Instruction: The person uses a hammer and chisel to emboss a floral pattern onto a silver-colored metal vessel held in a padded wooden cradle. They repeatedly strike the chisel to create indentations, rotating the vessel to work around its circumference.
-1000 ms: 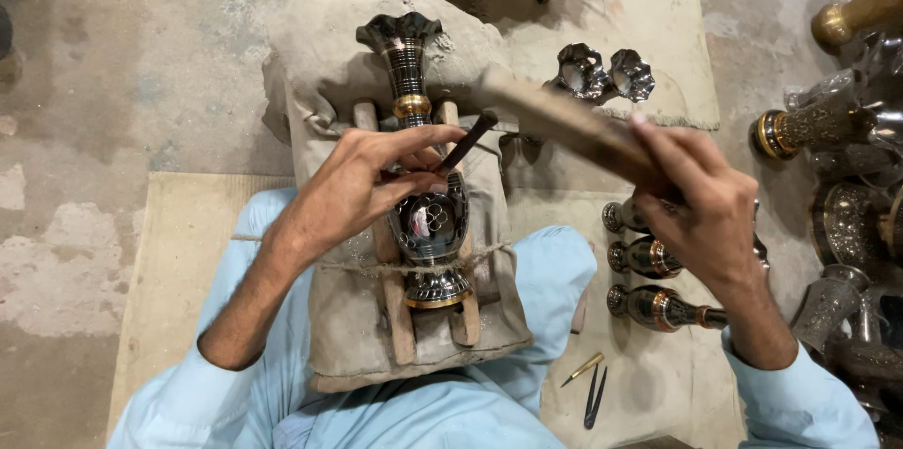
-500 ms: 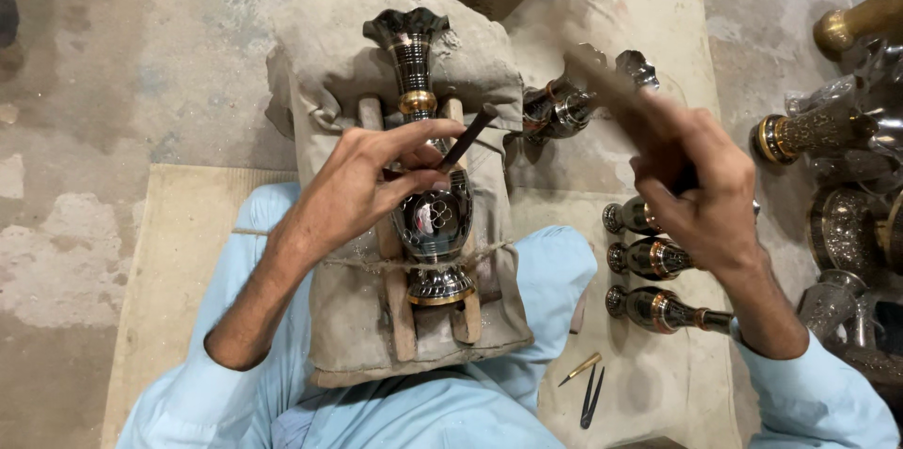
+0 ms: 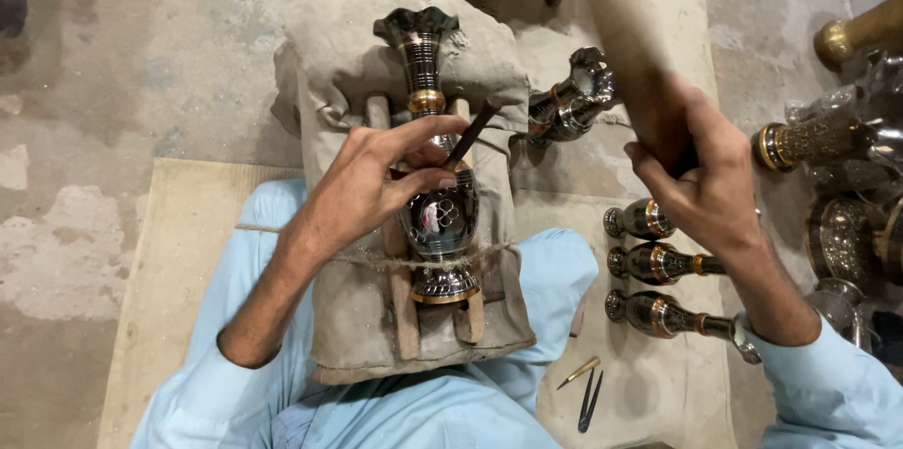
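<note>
The left hand (image 3: 376, 181) is pinching a dark chisel (image 3: 470, 134) against the vase (image 3: 435, 195) lying tied on a padded block (image 3: 348, 73) at frame centre, while the right hand (image 3: 701, 181), centre right, is gripping a blurred wooden mallet (image 3: 630, 54)

Our right hand (image 3: 701, 181) now swings the wooden mallet (image 3: 632, 63) up and away, its blurred head rising well above our fingers, no longer lying across near the chisel (image 3: 470, 134).
</note>
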